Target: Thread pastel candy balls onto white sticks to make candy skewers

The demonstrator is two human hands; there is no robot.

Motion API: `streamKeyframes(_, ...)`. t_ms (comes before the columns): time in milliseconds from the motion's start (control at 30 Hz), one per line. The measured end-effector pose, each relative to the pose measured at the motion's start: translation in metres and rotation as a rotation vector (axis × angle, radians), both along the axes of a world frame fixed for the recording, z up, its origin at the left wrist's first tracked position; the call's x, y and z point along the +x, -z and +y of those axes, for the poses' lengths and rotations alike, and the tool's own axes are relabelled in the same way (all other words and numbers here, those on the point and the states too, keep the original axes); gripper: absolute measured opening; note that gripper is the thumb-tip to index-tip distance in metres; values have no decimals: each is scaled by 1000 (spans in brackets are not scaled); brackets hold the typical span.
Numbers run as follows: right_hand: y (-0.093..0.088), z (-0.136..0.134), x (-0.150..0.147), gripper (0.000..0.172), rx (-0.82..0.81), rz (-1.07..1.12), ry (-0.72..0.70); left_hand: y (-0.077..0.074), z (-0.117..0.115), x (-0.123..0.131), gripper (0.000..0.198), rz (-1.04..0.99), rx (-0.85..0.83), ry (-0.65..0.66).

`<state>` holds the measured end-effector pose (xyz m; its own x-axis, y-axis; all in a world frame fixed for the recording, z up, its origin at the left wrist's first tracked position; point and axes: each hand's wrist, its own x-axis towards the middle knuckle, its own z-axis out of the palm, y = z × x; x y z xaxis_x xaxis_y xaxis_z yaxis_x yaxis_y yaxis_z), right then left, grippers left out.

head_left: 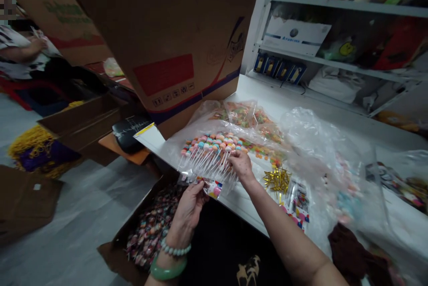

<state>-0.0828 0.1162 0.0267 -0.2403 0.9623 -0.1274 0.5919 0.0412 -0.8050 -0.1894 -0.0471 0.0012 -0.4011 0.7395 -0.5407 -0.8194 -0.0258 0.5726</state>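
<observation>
My left hand (191, 203), wearing green bracelets, is closed on a small clear printed bag (214, 189) at the table's front edge. My right hand (241, 166) pinches at the white sticks of the candy lollipops (212, 143), fingers at the right side of the pile. These lollipops have pastel pink, orange, blue and white candy pieces stacked on their sticks, and lie side by side on clear plastic. Right of my right hand are gold twist ties (277, 180) and a stack of more printed clear bags (298, 203).
Behind the lollipops lies a clear bag of orange and green candies (245, 115). A large cardboard carton (167, 31) stands at the back left. Below the table, an open box holds many wrapped sweets (152, 223). Shelves (334, 6) line the back right; another person (20, 49) sits at far left.
</observation>
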Motion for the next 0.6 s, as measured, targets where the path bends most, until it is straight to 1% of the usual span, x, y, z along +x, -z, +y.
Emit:
streamKeyframes(33, 0, -1, 1, 22, -9, 6, -7, -1, 1, 1, 12, -18, 7, -12)
streamKeyframes(100, -5, -4, 1, 32, 39, -42, 3, -3, 1, 5, 10, -51, 20, -23)
streamKeyframes(200, -18, -12, -2, 40, 147, -209, 30, -4, -1, 10, 8, -50, 18, -6)
streamKeyframes(300, -27, -15, -7, 34, 145, -328, 6, -2, -4, 13, 11, -28, 20, 15)
streamKeyframes(400, -27, -13, -9, 16, 70, -297, -9, 0, -5, 13, 11, -8, 6, 21)
streamKeyframes(433, -26, -12, -8, 13, 40, -265, -4, 0, -5, 13, 11, 5, -2, 29)
streamKeyframes(500, -22, -10, -6, 13, 3, -214, 14, -2, -3, 12, 11, 28, -11, 53)
streamKeyframes(600, -15, -9, -5, 15, -23, -117, 42, -5, -1, 11, 11, 41, -12, 56)
